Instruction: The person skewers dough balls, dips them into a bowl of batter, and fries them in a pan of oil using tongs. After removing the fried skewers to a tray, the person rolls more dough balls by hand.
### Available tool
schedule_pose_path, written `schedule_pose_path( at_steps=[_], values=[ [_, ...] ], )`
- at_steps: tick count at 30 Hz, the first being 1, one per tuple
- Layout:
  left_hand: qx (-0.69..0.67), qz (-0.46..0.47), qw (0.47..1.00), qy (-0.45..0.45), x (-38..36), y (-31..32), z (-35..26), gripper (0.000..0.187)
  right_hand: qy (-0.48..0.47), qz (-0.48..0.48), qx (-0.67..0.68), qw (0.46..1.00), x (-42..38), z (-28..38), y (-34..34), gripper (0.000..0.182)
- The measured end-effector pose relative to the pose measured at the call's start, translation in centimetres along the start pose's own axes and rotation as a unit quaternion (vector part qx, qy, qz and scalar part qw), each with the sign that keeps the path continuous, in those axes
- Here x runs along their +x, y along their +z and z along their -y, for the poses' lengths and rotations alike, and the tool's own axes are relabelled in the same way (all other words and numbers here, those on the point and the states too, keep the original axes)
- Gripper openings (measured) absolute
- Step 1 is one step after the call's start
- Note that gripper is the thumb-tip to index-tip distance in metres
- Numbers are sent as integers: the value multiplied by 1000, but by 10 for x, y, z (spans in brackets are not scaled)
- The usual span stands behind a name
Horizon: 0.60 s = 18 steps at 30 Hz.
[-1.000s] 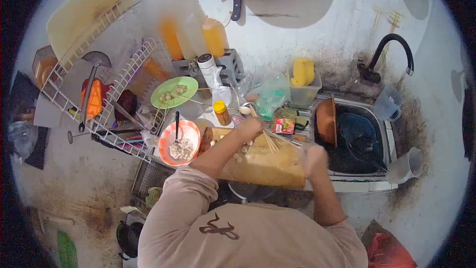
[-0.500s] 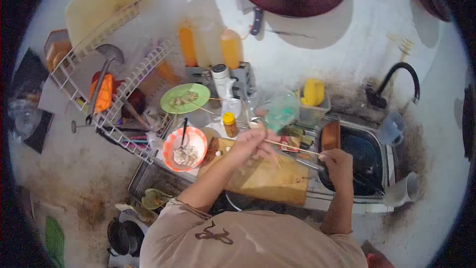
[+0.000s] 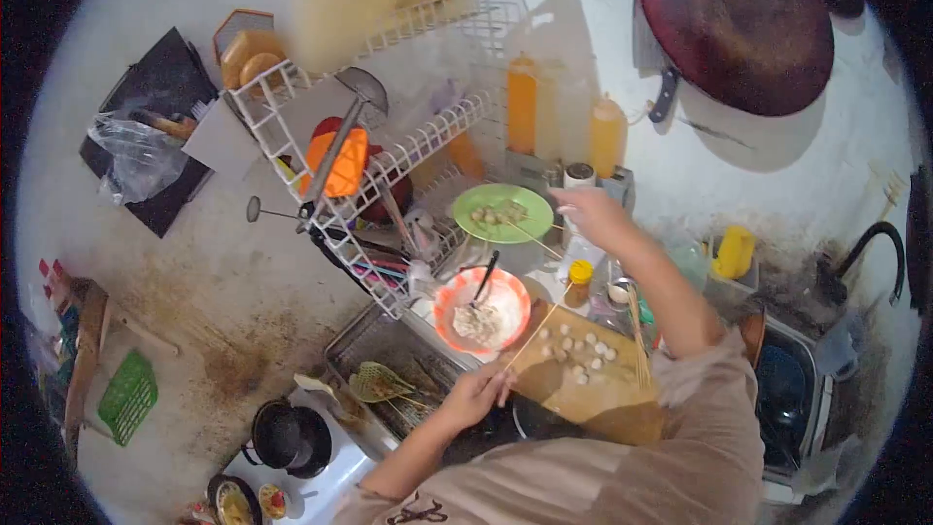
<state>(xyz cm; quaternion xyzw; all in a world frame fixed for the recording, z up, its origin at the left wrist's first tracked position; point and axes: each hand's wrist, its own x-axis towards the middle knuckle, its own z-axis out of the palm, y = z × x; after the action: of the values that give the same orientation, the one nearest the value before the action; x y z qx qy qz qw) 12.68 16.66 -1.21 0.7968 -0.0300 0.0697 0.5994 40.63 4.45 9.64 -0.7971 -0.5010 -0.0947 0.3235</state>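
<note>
My left hand point(image 3: 476, 397) is closed around the lower end of a thin bamboo skewer point(image 3: 544, 321), which slants up over the cutting board's left edge. Reaching past the board, my right hand point(image 3: 591, 214) is at the white bottle point(image 3: 579, 175), fingers stretched toward the green plate point(image 3: 478, 192). I see nothing held in it. On that plate lie skewered pale balls point(image 3: 498, 214). Several loose balls point(image 3: 581, 350) are spread on the wooden cutting board point(image 3: 622, 418). An orange-rimmed bowl point(image 3: 442, 316) holds a pale lumpy mass and a dark-handled spoon point(image 3: 488, 272).
A bundle of skewers point(image 3: 639, 340) lies at the board's right side. Behind the board stands a yellow-capped jar point(image 3: 578, 282). The dish rack point(image 3: 389, 175) is at the left, a sink point(image 3: 812, 408) at the right. A black pot point(image 3: 292, 437) sits on the stove, lower left.
The view has swung left. My right hand has let go of the skewer and reached to the white bottle near the plate. My left hand has drawn back toward my body with a skewer.
</note>
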Motion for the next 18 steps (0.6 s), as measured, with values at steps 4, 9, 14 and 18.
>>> schedule_pose_path(
  at_steps=[4,9,14,18],
  values=[
    [-27,-14,998,-61,-36,-22,8,25,30,127,-154,979,94,-78,99,23],
    [-83,-88,990,-76,-55,-37,20,27,20,256,-212,943,129,-101,126,22],
    [-85,-115,984,-108,-53,-40,15,27,-6,211,-133,968,130,-117,139,21],
    [-34,-124,987,-95,-37,-43,13,25,-22,112,-65,991,127,-115,135,16]
  ],
)
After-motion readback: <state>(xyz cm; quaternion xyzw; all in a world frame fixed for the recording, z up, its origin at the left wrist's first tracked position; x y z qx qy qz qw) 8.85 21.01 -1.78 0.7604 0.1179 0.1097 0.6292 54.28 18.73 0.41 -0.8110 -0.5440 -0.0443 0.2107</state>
